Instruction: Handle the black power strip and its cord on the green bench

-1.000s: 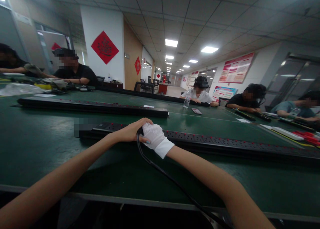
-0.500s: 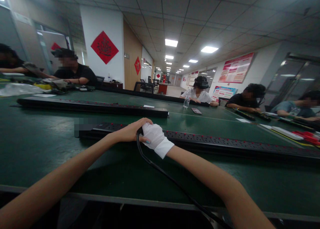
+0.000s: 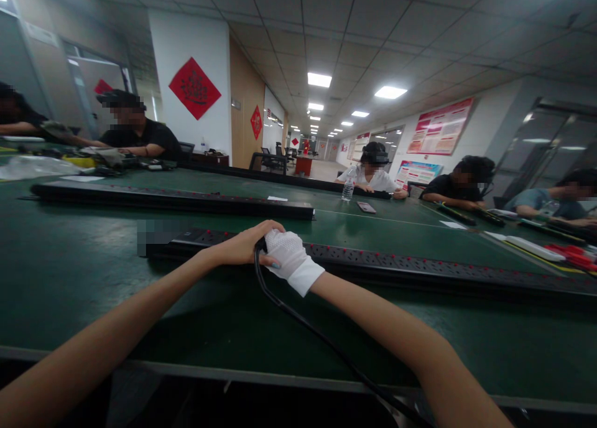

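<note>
With your bare left hand (image 3: 242, 246) and gloved right hand (image 3: 288, 254) closed together around the plug end of the black cable (image 3: 298, 319), directly over the long power strip (image 3: 420, 269) beneath them, press straight down, steadying the strip.

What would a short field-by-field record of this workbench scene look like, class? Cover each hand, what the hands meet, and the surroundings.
left hand: bare left hand, laid over the strip beside the gloved hand
right hand: right hand in a white knit glove, closed at the cable's top end
held item: thin black cable, running down off the table's near edge
under the hands: long black power strip with red dots
surface: green table
behind: second long black strip; clear water bottle
others: seated people at both sides
</note>
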`<state>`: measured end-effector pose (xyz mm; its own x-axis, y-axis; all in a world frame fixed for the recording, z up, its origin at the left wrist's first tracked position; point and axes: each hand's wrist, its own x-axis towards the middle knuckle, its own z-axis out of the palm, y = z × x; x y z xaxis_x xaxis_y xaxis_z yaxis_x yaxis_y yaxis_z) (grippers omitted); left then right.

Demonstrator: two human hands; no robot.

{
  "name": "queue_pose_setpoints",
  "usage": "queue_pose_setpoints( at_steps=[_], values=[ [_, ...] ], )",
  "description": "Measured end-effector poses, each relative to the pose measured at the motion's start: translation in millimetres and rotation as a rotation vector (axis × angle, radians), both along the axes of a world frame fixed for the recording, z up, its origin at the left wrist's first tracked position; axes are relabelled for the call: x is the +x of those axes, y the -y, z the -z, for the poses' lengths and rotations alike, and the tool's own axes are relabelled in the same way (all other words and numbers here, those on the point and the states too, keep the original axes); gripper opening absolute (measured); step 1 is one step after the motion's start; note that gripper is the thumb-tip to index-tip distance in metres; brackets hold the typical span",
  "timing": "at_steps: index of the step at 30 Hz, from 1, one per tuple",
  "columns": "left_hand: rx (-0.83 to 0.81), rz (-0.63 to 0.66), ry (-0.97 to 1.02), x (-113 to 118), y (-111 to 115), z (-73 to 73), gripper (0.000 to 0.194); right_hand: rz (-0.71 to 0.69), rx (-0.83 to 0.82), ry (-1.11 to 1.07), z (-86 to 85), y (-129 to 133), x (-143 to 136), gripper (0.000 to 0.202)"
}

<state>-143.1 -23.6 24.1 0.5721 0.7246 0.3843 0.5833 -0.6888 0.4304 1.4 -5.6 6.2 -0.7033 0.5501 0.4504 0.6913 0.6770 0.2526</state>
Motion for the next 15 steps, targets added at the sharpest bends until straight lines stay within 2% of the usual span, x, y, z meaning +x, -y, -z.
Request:
queue_pose_setpoints(
  at_steps=[4,9,12,15],
  values=[
    [-0.015,0.02,0.019,-1.4,-1.1,-1.4,0.066,-0.008,-0.003,-0.026,0.3,-0.2,-0.1,0.044],
    [-0.058,-0.027,0.07,-5.1,-5.9,-1.1,0.066,0.016,-0.048,-0.001,-4.1,-1.0,1.4,0.045],
    [-0.072,-0.054,0.125,-6.0,-12.5,1.6,0.059,0.053,-0.092,0.026,-11.7,-3.8,1.2,0.044],
    [-0.09,-0.059,0.221,-5.8,-20.3,4.1,0.051,0.07,-0.133,0.031,-23.7,-5.6,-1.1,0.035]
  ],
)
